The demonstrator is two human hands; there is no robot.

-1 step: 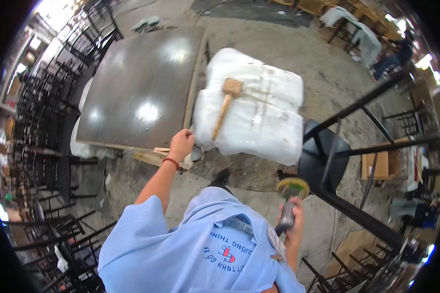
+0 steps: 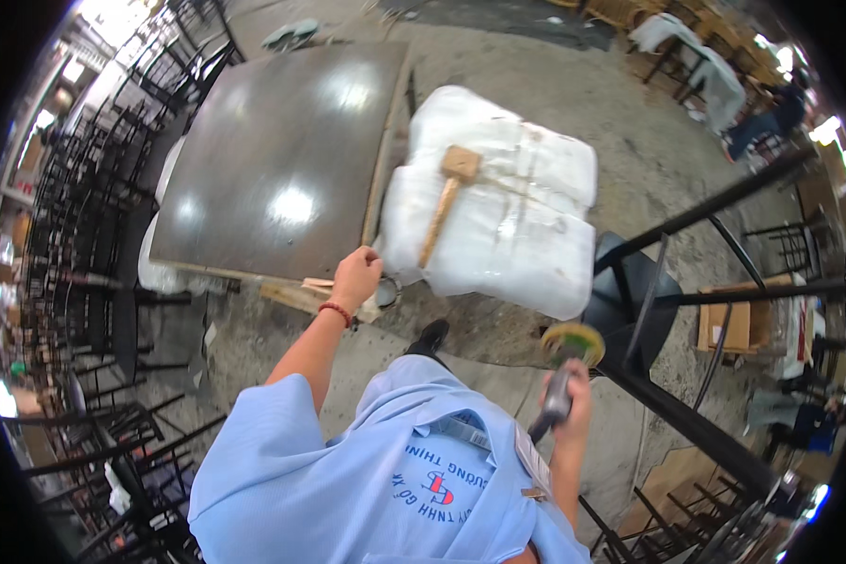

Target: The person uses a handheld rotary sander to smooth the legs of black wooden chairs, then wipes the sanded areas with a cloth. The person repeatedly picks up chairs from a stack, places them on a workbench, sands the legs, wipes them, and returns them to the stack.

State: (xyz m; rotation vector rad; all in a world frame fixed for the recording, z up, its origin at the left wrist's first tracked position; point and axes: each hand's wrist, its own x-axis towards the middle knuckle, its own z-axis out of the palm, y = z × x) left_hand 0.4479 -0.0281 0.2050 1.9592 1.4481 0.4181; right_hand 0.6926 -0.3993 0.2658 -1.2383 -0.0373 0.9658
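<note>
My right hand (image 2: pixel 571 399) is down at my right side and grips a hand-held power sander (image 2: pixel 559 390) by its grey body. Its round yellow-green disc (image 2: pixel 571 342) points up and away from me. My left hand (image 2: pixel 355 276) reaches forward to the near right corner of a large dark glossy board (image 2: pixel 282 160), its fingers curled at the edge above some wooden strips (image 2: pixel 301 293). What it grasps is hidden. A wooden mallet (image 2: pixel 446 202) lies on a white wrapped bundle (image 2: pixel 526 235) just right of the board.
A black metal chair frame with a dark seat (image 2: pixel 630 301) stands close on my right. Stacked black chairs (image 2: pixel 75 282) line the left side. A cardboard box (image 2: pixel 724 324) sits at the right, and a person in blue (image 2: pixel 766 117) is at the far upper right. The floor is concrete.
</note>
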